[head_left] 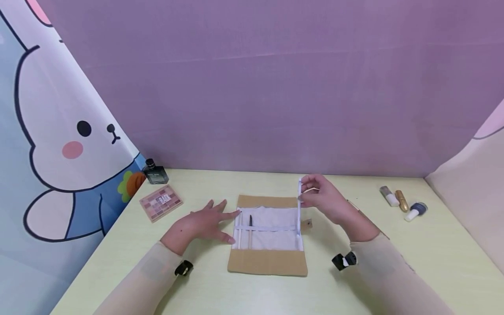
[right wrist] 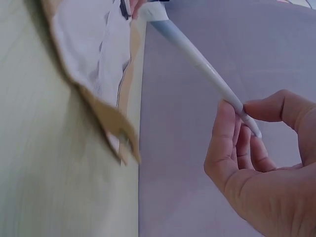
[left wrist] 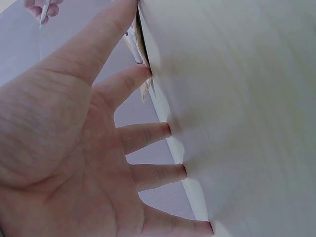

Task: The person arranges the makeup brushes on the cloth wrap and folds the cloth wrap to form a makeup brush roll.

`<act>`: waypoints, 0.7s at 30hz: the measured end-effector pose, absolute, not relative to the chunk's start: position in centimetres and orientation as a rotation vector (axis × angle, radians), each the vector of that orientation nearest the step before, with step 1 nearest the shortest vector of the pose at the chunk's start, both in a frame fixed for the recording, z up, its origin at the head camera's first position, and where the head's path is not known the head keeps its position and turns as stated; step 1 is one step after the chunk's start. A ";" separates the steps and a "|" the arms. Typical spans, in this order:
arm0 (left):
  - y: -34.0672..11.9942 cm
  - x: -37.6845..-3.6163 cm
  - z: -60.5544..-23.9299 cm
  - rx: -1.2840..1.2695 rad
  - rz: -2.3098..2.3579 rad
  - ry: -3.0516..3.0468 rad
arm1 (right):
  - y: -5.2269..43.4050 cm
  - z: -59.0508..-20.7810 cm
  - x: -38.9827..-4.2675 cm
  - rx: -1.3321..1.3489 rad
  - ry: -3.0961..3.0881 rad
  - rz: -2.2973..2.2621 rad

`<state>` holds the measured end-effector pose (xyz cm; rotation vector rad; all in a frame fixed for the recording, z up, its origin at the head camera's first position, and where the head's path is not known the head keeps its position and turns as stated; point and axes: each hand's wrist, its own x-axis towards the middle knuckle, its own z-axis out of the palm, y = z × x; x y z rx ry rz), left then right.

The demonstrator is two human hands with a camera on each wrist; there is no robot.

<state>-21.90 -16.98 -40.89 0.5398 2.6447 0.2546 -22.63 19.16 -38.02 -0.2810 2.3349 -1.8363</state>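
Note:
A tan fabric case (head_left: 267,263) with a pale lining lies unfolded on the table. Under its elastic band are a slim white stick (head_left: 239,234) and a dark-tipped light stick (head_left: 250,238). My right hand (head_left: 323,197) pinches a white brush (right wrist: 210,74) near one handle end, between thumb and fingers. That brush has a silvery ferrule and a white tip, which points down at the case's right side. My left hand (head_left: 202,224) is spread wide, thumb and index fingertip at the case's left edge. In the left wrist view its other fingertips touch the table.
At the back left stand a dark glass bottle (head_left: 156,175) and a pink palette (head_left: 161,202). Two small bottles, one grey-and-white (head_left: 389,196) and one dark blue (head_left: 415,211), flank a gold tube (head_left: 401,201) on the right. A thin brown stick (head_left: 366,215) lies partly behind my right forearm.

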 end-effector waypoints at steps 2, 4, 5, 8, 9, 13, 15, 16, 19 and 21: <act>-17.0 -21.9 -40.9 0.535 0.259 2.644 | 18.5 -37.9 -22.8 -0.275 2.329 -1.863; -17.0 -21.9 -40.9 0.529 0.265 2.644 | 17.8 -37.8 -23.0 -0.267 2.314 -1.909; -17.0 -21.9 -40.8 0.528 0.269 2.644 | 17.4 -37.8 -23.1 -0.254 2.303 -1.938; -17.0 -21.8 -40.8 0.534 0.276 2.643 | 16.4 -37.6 -23.4 -0.222 2.263 -2.030; -17.0 -21.8 -40.8 0.536 0.276 2.644 | 16.0 -37.6 -23.5 -0.209 2.252 -2.052; -17.1 -21.8 -40.7 0.550 0.267 2.645 | 14.8 -37.6 -24.0 -0.179 2.214 -2.114; -17.1 -21.8 -40.7 0.553 0.266 2.645 | 14.4 -37.7 -24.3 -0.168 2.203 -2.132; -17.1 -21.9 -40.6 0.555 0.266 2.645 | 14.2 -37.8 -24.4 -0.164 2.199 -2.139; -17.1 -21.8 -40.6 0.551 0.274 2.642 | 13.6 -38.3 -24.8 -0.155 2.203 -2.146; -17.1 -21.8 -40.6 0.541 0.276 2.639 | 13.3 -38.6 -25.0 -0.155 2.216 -2.136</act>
